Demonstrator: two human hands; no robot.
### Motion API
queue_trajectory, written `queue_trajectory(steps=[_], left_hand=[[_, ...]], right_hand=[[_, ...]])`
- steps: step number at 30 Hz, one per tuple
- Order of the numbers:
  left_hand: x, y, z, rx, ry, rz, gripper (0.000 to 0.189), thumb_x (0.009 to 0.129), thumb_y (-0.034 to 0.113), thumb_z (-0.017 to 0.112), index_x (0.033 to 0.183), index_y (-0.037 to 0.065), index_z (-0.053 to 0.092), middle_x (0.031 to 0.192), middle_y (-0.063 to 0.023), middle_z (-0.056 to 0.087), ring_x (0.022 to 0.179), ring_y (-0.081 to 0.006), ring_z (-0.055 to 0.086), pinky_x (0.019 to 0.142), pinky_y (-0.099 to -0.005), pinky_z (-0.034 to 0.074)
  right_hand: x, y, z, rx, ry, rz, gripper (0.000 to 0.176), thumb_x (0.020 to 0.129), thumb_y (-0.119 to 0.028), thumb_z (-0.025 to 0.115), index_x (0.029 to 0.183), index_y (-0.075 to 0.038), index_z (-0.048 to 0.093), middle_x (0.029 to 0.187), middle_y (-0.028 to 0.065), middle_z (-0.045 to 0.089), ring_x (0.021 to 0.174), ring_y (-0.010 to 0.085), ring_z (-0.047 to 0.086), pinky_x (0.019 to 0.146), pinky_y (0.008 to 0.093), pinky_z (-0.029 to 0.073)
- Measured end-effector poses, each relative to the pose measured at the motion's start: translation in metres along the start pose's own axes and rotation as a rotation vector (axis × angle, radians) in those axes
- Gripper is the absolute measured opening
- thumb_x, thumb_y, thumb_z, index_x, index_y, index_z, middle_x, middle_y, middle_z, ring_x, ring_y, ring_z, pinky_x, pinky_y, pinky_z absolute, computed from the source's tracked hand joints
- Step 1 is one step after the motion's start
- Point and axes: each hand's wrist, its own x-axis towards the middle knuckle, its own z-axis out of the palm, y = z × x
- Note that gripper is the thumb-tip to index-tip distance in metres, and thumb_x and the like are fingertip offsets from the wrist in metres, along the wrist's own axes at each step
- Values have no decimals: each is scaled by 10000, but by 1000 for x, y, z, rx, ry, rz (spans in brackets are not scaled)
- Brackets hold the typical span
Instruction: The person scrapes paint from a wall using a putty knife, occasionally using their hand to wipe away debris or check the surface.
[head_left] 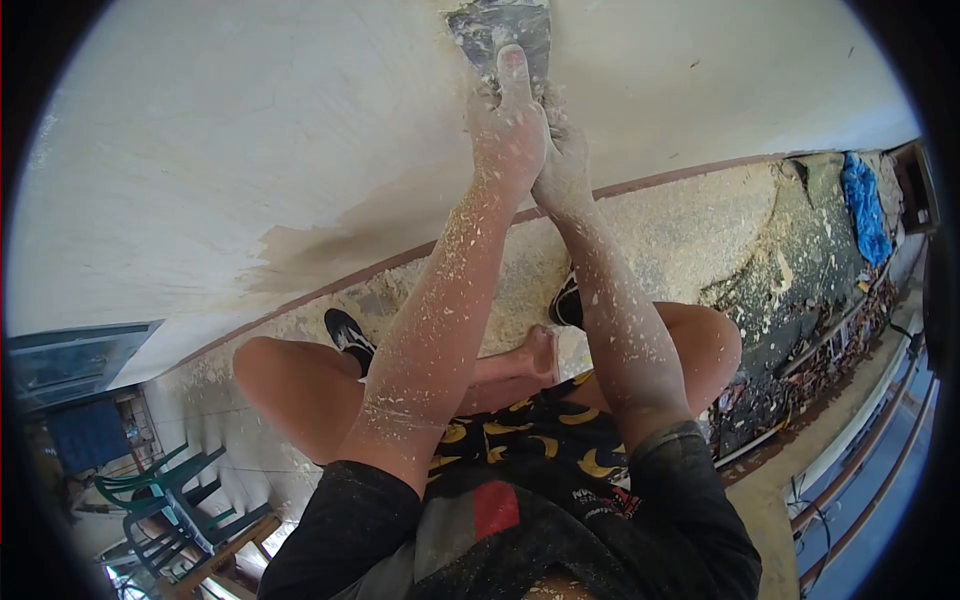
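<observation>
A wide-bladed scraper (522,22) is pressed against the pale wall (300,110) at the top of the view. My left hand (508,145) is closed around its handle, with the thumb laid along the base of the blade. Just beside it and touching it, my right hand (566,165) is also wrapped on the handle, its fingers partly hidden. The handle itself is covered by both hands. Pale flakes and dust coat the blade, my hands and both forearms. A darker, bare-looking patch (330,235) shows low on the wall.
Pale scrapings litter the floor (690,220) along the wall's base. At right lie a blue plastic sheet (866,208), leafy debris (800,375) and a metal railing (880,440). Green plastic chairs (175,500) stand at lower left. My shoe (348,335) rests near the wall.
</observation>
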Motion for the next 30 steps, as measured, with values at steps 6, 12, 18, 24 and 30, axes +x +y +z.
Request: queue_trajectory(steps=[6, 12, 18, 24, 30], left_hand=[[-4, -51, -17, 100, 147, -2, 547, 933, 448, 403, 623, 24, 554, 511, -29, 489, 445, -123, 457, 433, -282, 353], [11, 24, 5, -44, -31, 29, 610, 921, 499, 401, 550, 31, 526, 491, -20, 477, 447, -118, 451, 437, -292, 354], [7, -66, -19, -23, 37, -54, 518, 932, 431, 421, 634, 28, 551, 512, -20, 482, 460, -102, 457, 438, -265, 355], [28, 28, 17, 182, 152, 525, 500, 934, 415, 419, 646, 25, 539, 510, -19, 472, 450, -119, 446, 442, -274, 352], [12, -51, 0, 66, 3, 61, 483, 931, 412, 430, 705, 8, 571, 540, -29, 509, 454, -110, 469, 420, -275, 361]], right_hand=[[-40, 173, 49, -55, 150, -77, 419, 899, -313, 436, 1210, -39, 498, 984, 246, 612, 967, 370, 600, 793, 388, 460], [-3, -17, -7, -195, -141, 193, 425, 899, -313, 443, 1141, 31, 508, 929, 282, 589, 927, 332, 622, 753, 366, 471], [-39, 127, 35, -58, 128, -129, 376, 909, -307, 441, 1064, 10, 573, 964, 243, 617, 988, 309, 610, 780, 376, 460], [10, -28, -3, 78, -29, -95, 376, 915, -317, 447, 1020, 22, 572, 763, 192, 625, 761, 240, 638, 660, 354, 462], [-25, 96, 11, -40, 68, 122, 386, 908, -341, 452, 1154, -77, 587, 1061, 191, 620, 1063, 278, 581, 887, 360, 430]])
